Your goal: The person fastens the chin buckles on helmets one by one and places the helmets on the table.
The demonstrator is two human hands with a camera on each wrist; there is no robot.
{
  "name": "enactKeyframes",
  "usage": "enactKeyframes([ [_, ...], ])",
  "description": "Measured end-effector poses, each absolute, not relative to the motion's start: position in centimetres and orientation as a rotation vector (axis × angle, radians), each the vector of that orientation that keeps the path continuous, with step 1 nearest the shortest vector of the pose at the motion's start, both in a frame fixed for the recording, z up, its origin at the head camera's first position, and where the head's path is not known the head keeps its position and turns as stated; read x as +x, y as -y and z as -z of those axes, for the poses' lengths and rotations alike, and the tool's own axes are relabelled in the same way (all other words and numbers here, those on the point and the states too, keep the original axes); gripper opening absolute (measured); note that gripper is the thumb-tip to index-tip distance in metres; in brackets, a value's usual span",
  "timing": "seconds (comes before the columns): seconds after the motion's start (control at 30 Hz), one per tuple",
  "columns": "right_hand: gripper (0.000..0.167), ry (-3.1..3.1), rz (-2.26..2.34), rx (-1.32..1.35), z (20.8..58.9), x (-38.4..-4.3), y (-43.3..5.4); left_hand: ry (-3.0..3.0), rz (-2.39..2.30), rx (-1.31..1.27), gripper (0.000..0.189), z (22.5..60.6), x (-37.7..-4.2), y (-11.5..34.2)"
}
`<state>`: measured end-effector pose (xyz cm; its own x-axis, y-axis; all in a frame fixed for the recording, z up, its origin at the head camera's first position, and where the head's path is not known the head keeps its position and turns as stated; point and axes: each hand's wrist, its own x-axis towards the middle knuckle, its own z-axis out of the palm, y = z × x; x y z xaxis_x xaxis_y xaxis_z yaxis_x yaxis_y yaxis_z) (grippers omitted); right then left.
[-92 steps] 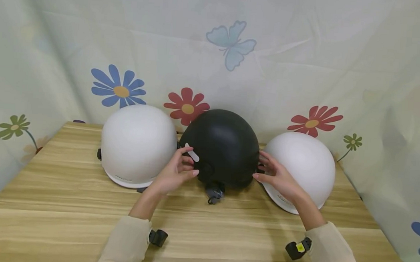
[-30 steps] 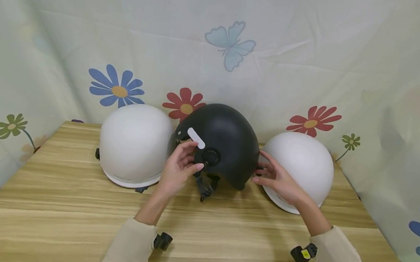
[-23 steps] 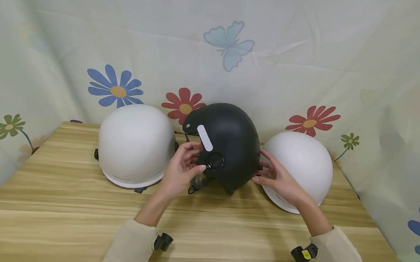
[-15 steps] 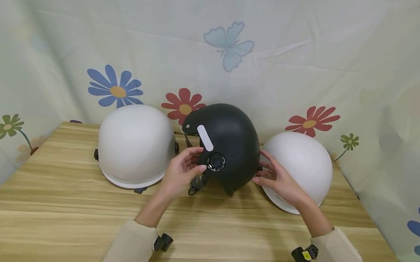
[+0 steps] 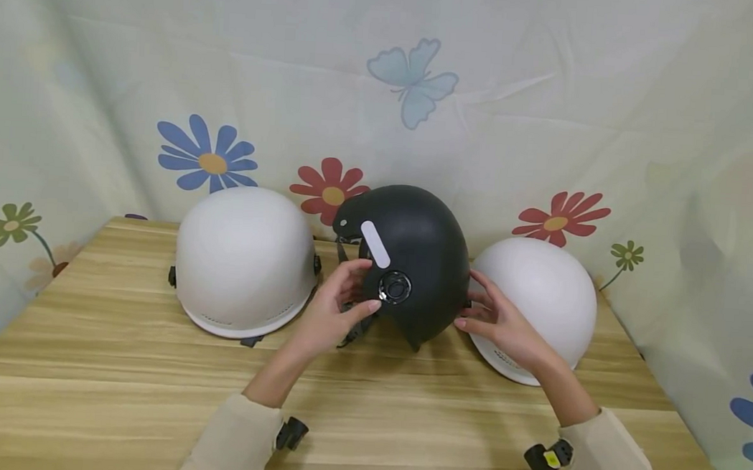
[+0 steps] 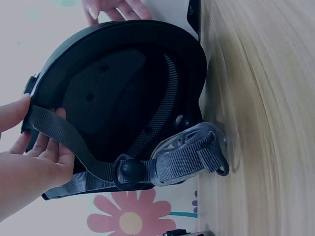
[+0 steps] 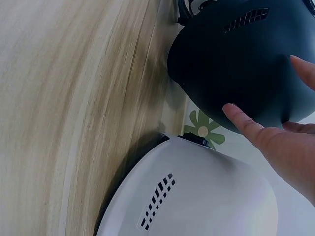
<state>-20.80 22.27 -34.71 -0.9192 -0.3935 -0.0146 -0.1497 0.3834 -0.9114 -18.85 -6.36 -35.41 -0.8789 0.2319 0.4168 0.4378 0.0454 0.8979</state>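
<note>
Backdrop: pale cloth (image 5: 529,72) behind and at both sides, printed with flowers (image 5: 213,162) and a butterfly (image 5: 414,83).
Surface: wooden table (image 5: 403,438), light, streaky grain.
Main item: black helmet (image 5: 424,249), mid-table toward the rear, peak pointing left, hollow side turned left. Whether its lower edge meets the wood, cannot tell.
Neighbour, left: left white helmet (image 5: 242,255), dome up on the wood, just beside the black one.
Neighbour, right: right white helmet (image 5: 548,288), dome up; right wrist view shows a gap between it and the black shell.
Sleeves: beige sleeves (image 5: 235,435) on both forearms.
Left grip: left hand (image 5: 336,308) partly closed, thumb outside and fingers inside the black helmet's edge, pinching it.
Right contact: right hand (image 5: 499,316) fairly open, fingers apart and slightly bent, tips against the back of the shell.
Strap: dark strap (image 6: 179,163), hanging from the helmet.
Wrist gear: black cameras (image 5: 545,459), one per cuff.
Fitting: round dark fitting (image 5: 395,287), glossy, on the helmet's near side.
Marking: white strip (image 5: 375,244), slanted, just above the fitting.
</note>
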Motion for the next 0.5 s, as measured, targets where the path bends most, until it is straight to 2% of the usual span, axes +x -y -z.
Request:
enactKeyframes([
  [0.5,0.085,-2.386,1.572,-0.493,34.5,-20.7,-22.3,2.276,1.869,-0.636,0.051,33.8,-19.3,6.2],
])
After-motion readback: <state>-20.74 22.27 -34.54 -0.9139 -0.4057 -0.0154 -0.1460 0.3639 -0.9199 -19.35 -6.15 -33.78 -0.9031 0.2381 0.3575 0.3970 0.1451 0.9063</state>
